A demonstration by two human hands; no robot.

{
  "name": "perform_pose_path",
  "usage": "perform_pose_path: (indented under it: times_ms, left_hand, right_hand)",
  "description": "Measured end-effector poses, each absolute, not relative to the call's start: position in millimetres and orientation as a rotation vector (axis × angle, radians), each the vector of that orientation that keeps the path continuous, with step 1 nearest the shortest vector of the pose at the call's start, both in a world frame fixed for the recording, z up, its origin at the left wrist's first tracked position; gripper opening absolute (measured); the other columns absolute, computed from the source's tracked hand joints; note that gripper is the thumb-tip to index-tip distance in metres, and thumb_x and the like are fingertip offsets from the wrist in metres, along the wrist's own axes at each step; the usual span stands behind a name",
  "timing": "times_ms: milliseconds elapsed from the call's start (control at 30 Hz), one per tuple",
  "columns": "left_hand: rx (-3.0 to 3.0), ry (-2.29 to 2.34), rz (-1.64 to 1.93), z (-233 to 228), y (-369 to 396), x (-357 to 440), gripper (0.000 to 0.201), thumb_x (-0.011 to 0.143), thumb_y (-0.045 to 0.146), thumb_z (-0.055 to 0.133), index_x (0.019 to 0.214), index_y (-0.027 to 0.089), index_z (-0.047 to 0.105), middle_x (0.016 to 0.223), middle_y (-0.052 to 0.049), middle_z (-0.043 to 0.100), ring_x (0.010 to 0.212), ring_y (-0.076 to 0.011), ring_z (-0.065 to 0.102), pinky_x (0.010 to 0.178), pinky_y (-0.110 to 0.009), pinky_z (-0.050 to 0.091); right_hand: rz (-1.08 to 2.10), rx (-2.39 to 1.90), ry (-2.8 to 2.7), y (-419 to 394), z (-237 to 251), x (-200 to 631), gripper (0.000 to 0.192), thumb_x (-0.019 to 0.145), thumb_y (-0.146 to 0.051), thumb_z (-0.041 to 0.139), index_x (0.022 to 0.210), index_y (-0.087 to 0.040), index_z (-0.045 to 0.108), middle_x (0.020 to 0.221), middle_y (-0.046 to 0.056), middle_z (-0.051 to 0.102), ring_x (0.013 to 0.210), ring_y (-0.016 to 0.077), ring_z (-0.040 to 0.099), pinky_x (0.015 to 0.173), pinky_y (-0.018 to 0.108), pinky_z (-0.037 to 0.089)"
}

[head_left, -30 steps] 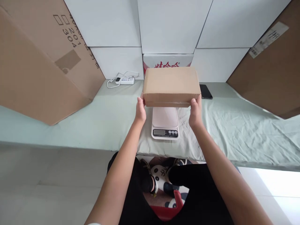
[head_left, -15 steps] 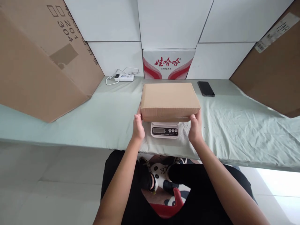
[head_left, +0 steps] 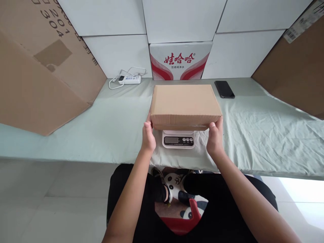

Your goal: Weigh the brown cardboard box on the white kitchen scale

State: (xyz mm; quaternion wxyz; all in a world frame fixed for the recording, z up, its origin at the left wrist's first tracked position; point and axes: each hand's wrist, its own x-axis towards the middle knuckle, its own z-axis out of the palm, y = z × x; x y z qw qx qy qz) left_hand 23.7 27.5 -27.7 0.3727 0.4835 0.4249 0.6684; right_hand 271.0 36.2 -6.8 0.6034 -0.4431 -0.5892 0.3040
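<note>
A closed brown cardboard box [head_left: 184,101] is held level between my two hands, over a small white digital scale [head_left: 178,146]. My left hand [head_left: 148,136] grips the box's left side, thumb up at the front corner and fingers behind it. On the right side, my right hand [head_left: 214,137] holds the front right corner, its thumb against the front face. The scale's front panel with a display and buttons shows below the box; its weighing plate is mostly hidden. Whether the box touches the plate I cannot tell.
A black phone [head_left: 224,89] lies behind the box to the right. At the back left sits a white power strip [head_left: 130,79] with a cable. Large cartons stand at left [head_left: 50,91] and right [head_left: 298,67]. A white-and-red carton [head_left: 180,62] stands behind. Pale green cloth [head_left: 121,121] covers the table.
The view has shifted slightly, so the back items sit higher in the picture. Both hands still hold the box over the scale, with little other visible movement.
</note>
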Motion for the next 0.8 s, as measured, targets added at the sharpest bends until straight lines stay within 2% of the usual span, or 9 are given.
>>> perform_pose_path:
  times_ms: [133,467,700,800]
  left_hand:
    - [1.232,1.105,1.715,-31.2,27.8,21.5,0.094,0.099,0.097,0.03,0.151,0.031,0.073,0.161,-0.011,0.072,0.174,-0.0339,0.042,0.141,-0.046,0.039]
    - [1.256,1.099,1.723,-29.0,26.1,21.8,0.093,0.1,0.095,0.03,0.151,0.031,0.073,0.164,-0.011,0.07,0.173,-0.0346,0.044,0.141,-0.047,0.039]
    - [1.297,1.061,1.77,-29.1,27.4,19.6,0.097,0.1,0.096,0.031,0.158,0.028,0.068,0.169,-0.014,0.065,0.171,-0.0371,0.045,0.142,-0.052,0.035]
    - [1.288,1.058,1.783,-28.7,27.4,19.3,0.098,0.098,0.097,0.032,0.159,0.028,0.067,0.169,-0.014,0.064,0.17,-0.0378,0.046,0.143,-0.054,0.034]
  right_hand:
    - [0.709,-1.033,-1.358,35.9,-8.9,270.4,0.068,0.104,-0.073,0.052,0.164,-0.041,0.052,0.178,0.003,0.051,0.171,0.0349,0.042,0.145,0.063,0.031]
    - [0.68,-1.01,-1.374,36.0,-15.8,271.2,0.067,0.107,-0.071,0.052,0.166,-0.04,0.05,0.177,0.005,0.052,0.17,0.0359,0.045,0.143,0.066,0.032]
    - [0.687,-1.001,-1.349,40.3,-26.6,274.1,0.076,0.103,-0.076,0.053,0.17,-0.043,0.043,0.186,0.002,0.04,0.177,0.0377,0.032,0.146,0.068,0.023]
    - [0.678,-0.991,-1.338,40.5,-29.2,273.8,0.075,0.103,-0.076,0.053,0.17,-0.043,0.044,0.186,0.001,0.039,0.177,0.0376,0.03,0.146,0.069,0.022]
